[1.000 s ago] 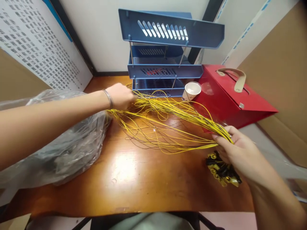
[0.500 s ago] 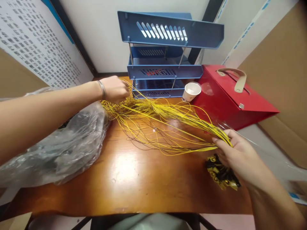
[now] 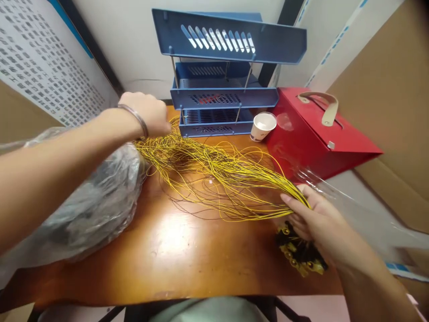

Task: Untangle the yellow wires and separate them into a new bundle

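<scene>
Wires point(image 3: 234, 172) sag, anchored in my right hand point(image 3: 318, 213), fingers clamped on them; my left hand point(image 3: 145, 114) curls beside their tangle point(image 3: 177, 150), whether gripping any I cannot tell.

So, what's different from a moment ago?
The left hand has moved left and up in view; the thin yellow and dark wires lie looser. Whether it still holds any is unclear. The right hand still grips them. The blue trays stayed put.

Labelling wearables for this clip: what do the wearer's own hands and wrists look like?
Left hand: no glove, thin silver-coloured bangle at the wrist. Right hand: no glove, no wristwear visible. No sleeve over either wrist.
</scene>
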Tool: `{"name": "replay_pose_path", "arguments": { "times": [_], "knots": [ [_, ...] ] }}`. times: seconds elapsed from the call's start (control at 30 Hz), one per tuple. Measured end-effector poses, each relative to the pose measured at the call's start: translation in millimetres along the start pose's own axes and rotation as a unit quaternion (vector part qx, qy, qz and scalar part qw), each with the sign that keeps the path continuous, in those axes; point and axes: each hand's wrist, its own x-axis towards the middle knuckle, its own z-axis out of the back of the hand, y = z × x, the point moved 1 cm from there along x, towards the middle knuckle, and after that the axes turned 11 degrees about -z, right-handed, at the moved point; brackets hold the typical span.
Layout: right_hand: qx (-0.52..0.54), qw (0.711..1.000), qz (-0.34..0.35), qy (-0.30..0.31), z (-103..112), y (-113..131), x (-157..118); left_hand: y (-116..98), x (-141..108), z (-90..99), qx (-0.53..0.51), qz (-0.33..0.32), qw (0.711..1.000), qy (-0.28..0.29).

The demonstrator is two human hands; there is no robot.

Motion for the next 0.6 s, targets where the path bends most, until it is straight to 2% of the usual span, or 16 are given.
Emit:
{"name": "replay_pose_path", "arguments": {
  "times": [0.03, 0.07, 0.1, 0.17, 0.23, 0.33, 0.43, 0.6],
  "knots": [
    [0.008, 1.000, -0.006, 0.007, -4.1, 1.7, -1.1, -25.7, -11.7, 4.3, 0.010, -0.007, 1.000, -0.005],
    [0.017, 1.000, -0.008, 0.013, -8.2, 3.7, -2.4, -52.4, -24.9, 7.1, -0.011, -0.043, 0.999, -0.024],
    [0.026, 0.999, -0.008, 0.020, -12.5, 6.0, -3.8, -78.8, -38.7, 8.1, -0.061, -0.106, 0.991, -0.054],
    [0.039, 0.998, -0.008, 0.039, -20.6, 10.5, -6.9, -124.3, -64.2, 4.5, -0.167, -0.226, 0.951, -0.128],
    [0.050, 0.997, -0.009, 0.060, -27.0, 14.0, -10.4, -154.8, -80.7, -5.0, -0.234, -0.280, 0.911, -0.190],
    [0.055, 0.994, -0.012, 0.092, -32.9, 17.0, -15.5, -174.4, -84.7, -21.0, -0.268, -0.284, 0.886, -0.251],
    [0.055, 0.992, -0.022, 0.114, -36.0, 18.4, -19.0, -177.3, -76.7, -30.4, -0.284, -0.274, 0.870, -0.296],
    [0.088, 0.988, -0.040, 0.123, -39.8, 17.5, -19.0, -177.2, -68.5, -35.4, -0.258, -0.272, 0.856, -0.355]
  ]
}}
